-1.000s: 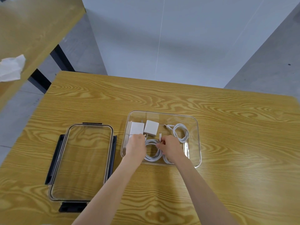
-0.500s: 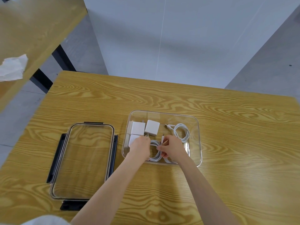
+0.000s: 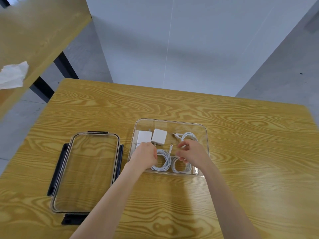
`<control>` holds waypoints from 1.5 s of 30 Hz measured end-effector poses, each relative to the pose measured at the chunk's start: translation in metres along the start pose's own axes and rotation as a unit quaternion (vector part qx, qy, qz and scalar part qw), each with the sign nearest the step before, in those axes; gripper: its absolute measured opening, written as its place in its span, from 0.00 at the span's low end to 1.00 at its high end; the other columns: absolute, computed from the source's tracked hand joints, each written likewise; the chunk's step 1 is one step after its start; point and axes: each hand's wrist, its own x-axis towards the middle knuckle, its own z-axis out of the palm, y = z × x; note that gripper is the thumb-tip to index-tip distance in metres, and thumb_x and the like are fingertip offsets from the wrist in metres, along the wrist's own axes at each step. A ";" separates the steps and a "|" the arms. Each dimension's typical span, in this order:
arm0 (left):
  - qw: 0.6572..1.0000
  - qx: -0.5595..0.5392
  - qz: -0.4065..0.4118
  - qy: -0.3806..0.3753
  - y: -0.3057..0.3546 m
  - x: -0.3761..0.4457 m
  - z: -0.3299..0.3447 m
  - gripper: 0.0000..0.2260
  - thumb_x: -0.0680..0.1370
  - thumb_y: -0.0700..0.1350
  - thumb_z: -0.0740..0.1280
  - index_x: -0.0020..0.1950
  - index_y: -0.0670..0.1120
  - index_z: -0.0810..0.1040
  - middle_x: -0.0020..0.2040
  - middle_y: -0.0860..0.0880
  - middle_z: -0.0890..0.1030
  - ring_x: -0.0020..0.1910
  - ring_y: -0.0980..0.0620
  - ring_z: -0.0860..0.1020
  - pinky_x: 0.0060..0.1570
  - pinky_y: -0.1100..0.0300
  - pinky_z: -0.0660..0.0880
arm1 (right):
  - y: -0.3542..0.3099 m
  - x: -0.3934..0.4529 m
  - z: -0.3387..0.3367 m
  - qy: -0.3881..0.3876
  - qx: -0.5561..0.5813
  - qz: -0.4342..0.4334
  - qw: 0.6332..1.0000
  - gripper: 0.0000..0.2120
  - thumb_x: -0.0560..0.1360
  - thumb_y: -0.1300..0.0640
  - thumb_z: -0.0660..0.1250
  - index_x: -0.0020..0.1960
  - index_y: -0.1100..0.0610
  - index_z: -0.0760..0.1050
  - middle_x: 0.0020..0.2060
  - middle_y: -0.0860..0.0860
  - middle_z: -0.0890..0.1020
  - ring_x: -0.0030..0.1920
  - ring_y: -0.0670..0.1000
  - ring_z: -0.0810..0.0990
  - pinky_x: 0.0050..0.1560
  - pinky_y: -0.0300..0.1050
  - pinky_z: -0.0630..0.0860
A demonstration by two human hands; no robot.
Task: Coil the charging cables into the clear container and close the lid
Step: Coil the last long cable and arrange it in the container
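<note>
A clear container (image 3: 203, 128) stands on the wooden table. It holds white charger plugs (image 3: 158, 136) at its back left and three coiled white cables. One coil (image 3: 189, 136) lies at the back right, and two coils (image 3: 164, 162) (image 3: 181, 168) lie side by side at the front. My left hand (image 3: 144, 156) has its fingers curled on the left edge of the left front coil. My right hand (image 3: 192, 153) hovers over the right front coil with loosely curled, blurred fingers, the tips just at the cable. The clear lid (image 3: 96, 134) with black latches lies flat to the container's left.
A second wooden table with a crumpled white paper (image 3: 13, 75) stands at the far left. A grey-white panel (image 3: 172, 49) rises behind the table. Bare tabletop (image 3: 259, 152) extends right of the container and in front of it.
My hands were close together over one cable bundle at the container's front. They have drawn apart, and two separate coils now show between them.
</note>
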 end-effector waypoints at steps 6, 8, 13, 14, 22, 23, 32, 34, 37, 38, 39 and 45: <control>0.999 -0.038 0.013 0.009 -0.002 -0.007 -0.004 0.07 0.70 0.39 0.72 0.36 0.48 0.76 0.38 0.54 0.75 0.40 0.54 0.76 0.38 0.65 0.70 | -0.002 -0.004 0.006 -0.001 -0.031 -0.014 0.999 0.05 0.71 0.59 0.70 0.44 0.59 0.76 0.32 0.52 0.80 0.28 0.45 0.76 0.28 0.36 0.71; 0.999 -0.041 0.017 0.002 -0.003 -0.009 -0.004 0.07 0.69 0.40 0.73 0.36 0.48 0.77 0.37 0.55 0.74 0.38 0.56 0.74 0.34 0.68 0.67 | -0.003 -0.004 0.009 -0.017 -0.041 -0.009 0.999 0.06 0.70 0.59 0.72 0.42 0.59 0.76 0.31 0.51 0.80 0.27 0.45 0.76 0.29 0.36 0.71; 0.999 -0.040 0.016 -0.018 -0.002 -0.008 -0.003 0.06 0.68 0.41 0.75 0.42 0.44 0.80 0.38 0.54 0.74 0.40 0.54 0.74 0.40 0.64 0.69 | 0.003 0.003 0.022 -0.004 -0.046 0.005 0.999 0.04 0.71 0.59 0.70 0.41 0.60 0.77 0.33 0.55 0.81 0.29 0.49 0.76 0.34 0.43 0.74; 0.999 -0.036 0.015 -0.020 -0.002 -0.008 -0.002 0.07 0.68 0.41 0.75 0.43 0.43 0.81 0.38 0.54 0.74 0.40 0.54 0.73 0.41 0.63 0.69 | 0.004 0.005 0.024 0.013 -0.044 0.006 0.999 0.04 0.71 0.58 0.70 0.42 0.59 0.77 0.34 0.55 0.82 0.31 0.49 0.77 0.36 0.44 0.75; 0.999 0.016 -0.030 -0.015 -0.001 -0.006 0.004 0.22 0.66 0.46 0.76 0.54 0.43 0.71 0.52 0.46 0.77 0.46 0.49 0.73 0.42 0.61 0.69 | 0.008 0.020 0.043 -0.015 -0.116 0.005 0.993 0.14 0.72 0.55 0.71 0.34 0.57 0.68 0.29 0.50 0.71 0.29 0.47 0.68 0.30 0.40 0.64; 0.999 0.027 -0.040 -0.014 -0.001 -0.007 0.004 0.24 0.66 0.47 0.76 0.56 0.43 0.70 0.53 0.45 0.77 0.48 0.48 0.74 0.42 0.60 0.70 | 0.008 0.022 0.045 -0.021 -0.135 0.011 0.991 0.16 0.72 0.55 0.71 0.32 0.56 0.67 0.28 0.49 0.70 0.28 0.47 0.68 0.29 0.40 0.63; 0.996 0.012 -0.086 -0.007 -0.002 -0.009 0.005 0.20 0.68 0.51 0.75 0.51 0.41 0.72 0.42 0.48 0.75 0.39 0.50 0.73 0.33 0.61 0.68 | 0.011 0.016 0.036 0.004 -0.130 -0.056 0.990 0.13 0.72 0.53 0.70 0.32 0.53 0.70 0.27 0.48 0.72 0.28 0.47 0.69 0.30 0.40 0.63; 0.995 -0.006 -0.100 0.003 0.000 -0.011 0.002 0.16 0.69 0.51 0.73 0.41 0.43 0.70 0.34 0.51 0.71 0.33 0.52 0.71 0.27 0.63 0.65 | 0.011 0.011 0.031 0.011 -0.106 -0.059 0.993 0.11 0.72 0.53 0.70 0.36 0.58 0.75 0.28 0.49 0.73 0.28 0.47 0.69 0.30 0.39 0.63; 0.993 -0.031 -0.113 -0.016 0.001 -0.013 0.000 0.18 0.71 0.52 0.71 0.31 0.45 0.65 0.30 0.51 0.69 0.27 0.55 0.67 0.25 0.64 0.61 | 0.009 0.003 0.023 0.016 -0.047 -0.062 0.997 0.09 0.71 0.54 0.71 0.40 0.61 0.80 0.27 0.49 0.73 0.28 0.47 0.68 0.30 0.38 0.63; 0.992 -0.045 -0.118 -0.026 0.001 -0.014 -0.002 0.19 0.72 0.52 0.70 0.31 0.45 0.65 0.30 0.50 0.69 0.27 0.55 0.67 0.25 0.64 0.61 | 0.006 -0.001 0.020 0.017 -0.021 -0.064 0.998 0.07 0.71 0.54 0.72 0.42 0.59 0.81 0.28 0.48 0.73 0.28 0.46 0.68 0.31 0.37 0.63; 0.990 -0.069 -0.120 -0.038 0.002 -0.015 -0.004 0.18 0.72 0.53 0.69 0.31 0.45 0.66 0.30 0.50 0.70 0.28 0.54 0.68 0.26 0.64 0.62 | 0.003 -0.005 0.015 0.016 0.000 -0.064 0.998 0.05 0.71 0.55 0.72 0.43 0.57 0.82 0.28 0.48 0.74 0.29 0.46 0.69 0.32 0.37 0.65; 0.926 -0.337 -0.128 -0.108 0.011 -0.030 -0.020 0.22 0.72 0.58 0.67 0.58 0.44 0.75 0.49 0.48 0.82 0.43 0.54 0.83 0.46 0.61 0.76 | -0.017 -0.022 -0.004 0.022 0.060 -0.094 0.994 0.06 0.71 0.56 0.72 0.46 0.57 0.81 0.30 0.53 0.76 0.28 0.48 0.72 0.32 0.41 0.71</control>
